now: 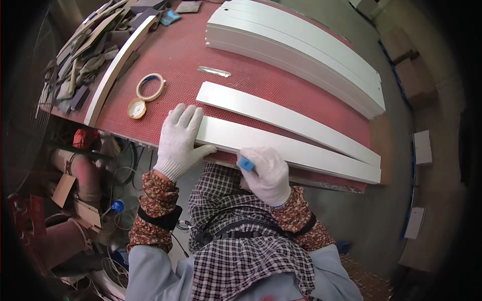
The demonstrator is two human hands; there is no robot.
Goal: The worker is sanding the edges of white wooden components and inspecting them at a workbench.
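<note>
My left hand point(181, 136), in a white knitted glove, lies on the left end of the nearer white board point(286, 148), fingers stretched out and thumb apart. Closed round a small blue piece point(246, 163), perhaps folded sandpaper, my gloved right hand point(266, 173) is at the board's near edge. Whether the piece touches the edge cannot be made out. Just beyond lies a second white board point(286, 119), its right end close to the first one's. A roll of tape point(150, 87) and a small round yellowish roll point(136, 108) sit beyond my left hand.
The table has a red textured cover point(175, 55). A stack of white boards point(296, 40) stands at the far right. At left, a white strip point(120, 67) lies beside heaped scraps point(93, 55). A silvery sliver point(214, 71) lies mid-table. Cables and pipes point(83, 173) crowd the lower left.
</note>
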